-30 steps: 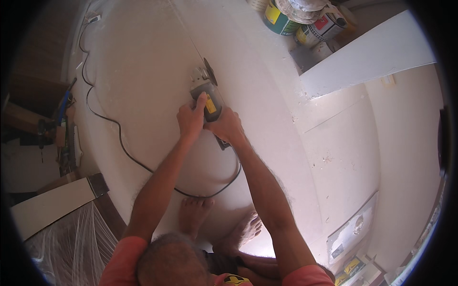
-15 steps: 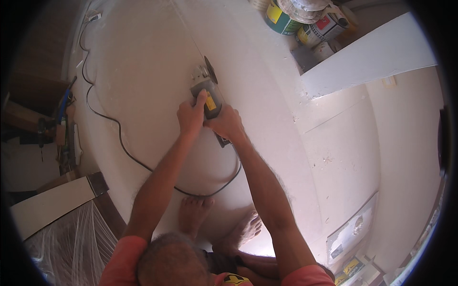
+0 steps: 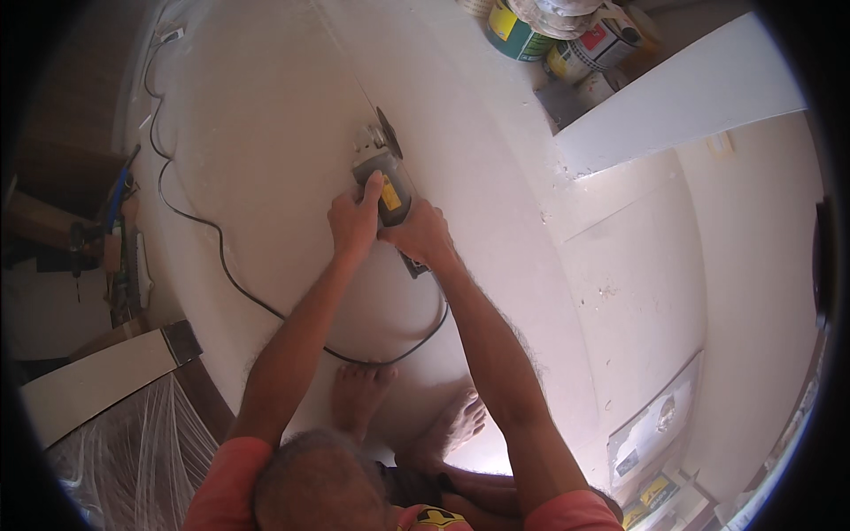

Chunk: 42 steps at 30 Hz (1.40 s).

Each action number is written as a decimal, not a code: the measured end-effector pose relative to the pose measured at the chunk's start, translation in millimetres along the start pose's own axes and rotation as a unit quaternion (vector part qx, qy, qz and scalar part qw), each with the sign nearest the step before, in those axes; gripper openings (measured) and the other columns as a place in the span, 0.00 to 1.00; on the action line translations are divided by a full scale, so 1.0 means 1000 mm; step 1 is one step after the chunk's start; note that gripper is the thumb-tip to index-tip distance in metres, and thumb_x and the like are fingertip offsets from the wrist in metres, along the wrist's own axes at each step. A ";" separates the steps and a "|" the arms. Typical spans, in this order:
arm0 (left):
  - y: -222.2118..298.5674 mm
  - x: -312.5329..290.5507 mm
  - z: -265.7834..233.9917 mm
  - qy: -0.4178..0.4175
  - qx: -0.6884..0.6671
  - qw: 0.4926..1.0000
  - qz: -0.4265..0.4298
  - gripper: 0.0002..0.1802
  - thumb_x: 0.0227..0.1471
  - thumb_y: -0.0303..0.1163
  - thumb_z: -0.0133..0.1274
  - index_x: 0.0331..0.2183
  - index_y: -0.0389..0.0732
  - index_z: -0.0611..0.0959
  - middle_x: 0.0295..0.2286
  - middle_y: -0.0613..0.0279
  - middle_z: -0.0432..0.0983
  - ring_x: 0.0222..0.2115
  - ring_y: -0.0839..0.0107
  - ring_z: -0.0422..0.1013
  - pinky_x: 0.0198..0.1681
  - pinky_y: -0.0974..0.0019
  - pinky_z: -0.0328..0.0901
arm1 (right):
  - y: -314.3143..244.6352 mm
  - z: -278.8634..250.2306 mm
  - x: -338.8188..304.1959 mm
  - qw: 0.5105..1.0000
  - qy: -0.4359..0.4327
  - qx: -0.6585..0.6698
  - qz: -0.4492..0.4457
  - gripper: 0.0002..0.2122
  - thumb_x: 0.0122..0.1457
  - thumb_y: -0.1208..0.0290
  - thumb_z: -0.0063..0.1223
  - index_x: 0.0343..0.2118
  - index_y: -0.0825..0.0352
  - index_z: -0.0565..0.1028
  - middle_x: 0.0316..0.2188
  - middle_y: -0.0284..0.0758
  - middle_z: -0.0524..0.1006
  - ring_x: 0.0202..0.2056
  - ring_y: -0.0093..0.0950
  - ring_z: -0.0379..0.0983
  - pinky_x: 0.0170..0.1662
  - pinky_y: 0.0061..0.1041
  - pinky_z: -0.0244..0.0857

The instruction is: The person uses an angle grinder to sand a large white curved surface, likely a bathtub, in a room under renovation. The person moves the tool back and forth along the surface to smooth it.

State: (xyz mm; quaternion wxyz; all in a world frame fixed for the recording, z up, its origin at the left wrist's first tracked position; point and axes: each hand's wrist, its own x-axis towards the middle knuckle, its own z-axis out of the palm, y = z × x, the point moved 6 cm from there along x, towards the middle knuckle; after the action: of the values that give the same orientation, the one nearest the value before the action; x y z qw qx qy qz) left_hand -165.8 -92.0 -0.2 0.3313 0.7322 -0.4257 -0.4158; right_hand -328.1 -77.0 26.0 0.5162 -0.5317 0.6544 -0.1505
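Note:
Both my hands grip an angle grinder with a dark grey body and a yellow label. My left hand is wrapped round its left side, the thumb lying along the top. Further back, my right hand closes round the body near its rear end. The thin cutting disc stands on edge at the tool's far right, over a straight line in the pale, dusty floor. I cannot tell how deep the disc sits. A black power cord runs from the grinder's rear past my feet.
My bare feet are close behind the cord. Paint cans stand at the far right beside a white ledge. Tools lie at the left, near a plastic-draped piece. The cord reaches a socket block at the far left.
The grinder and both hands hold almost the same place along the line. The surroundings have shifted slightly in the view, and the far floor looks a little hazier.

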 end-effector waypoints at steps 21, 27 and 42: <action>-0.003 -0.006 0.002 0.009 -0.003 1.000 0.009 0.41 0.64 0.64 0.56 0.41 0.26 0.90 0.35 0.39 0.88 0.40 0.49 0.85 0.48 0.51 0.74 | 0.002 -0.001 -0.007 1.000 0.004 -0.001 -0.001 0.23 0.44 0.64 0.71 0.43 0.71 0.82 0.32 0.47 0.86 0.38 0.46 0.86 0.44 0.42 0.78; 0.005 -0.006 0.000 0.014 -0.015 1.000 0.007 0.41 0.64 0.63 0.58 0.41 0.26 0.90 0.34 0.39 0.88 0.38 0.52 0.84 0.46 0.52 0.74 | 0.003 0.001 0.000 1.000 -0.006 0.001 0.005 0.22 0.44 0.63 0.71 0.41 0.73 0.82 0.29 0.46 0.86 0.32 0.43 0.86 0.39 0.39 0.79; 0.000 -0.012 0.002 0.008 -0.007 1.000 0.001 0.41 0.64 0.63 0.57 0.40 0.26 0.90 0.34 0.41 0.87 0.39 0.53 0.84 0.47 0.52 0.74 | 0.007 0.000 -0.008 1.000 -0.002 0.002 0.013 0.26 0.42 0.60 0.74 0.44 0.71 0.82 0.36 0.46 0.87 0.39 0.44 0.86 0.46 0.40 0.78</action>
State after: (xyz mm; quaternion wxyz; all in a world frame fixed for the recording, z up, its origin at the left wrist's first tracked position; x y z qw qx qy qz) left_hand -170.6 -81.1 2.9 0.3400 0.7328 -0.4208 -0.4128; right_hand -332.7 -67.1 24.7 0.5209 -0.5219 0.6600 -0.1440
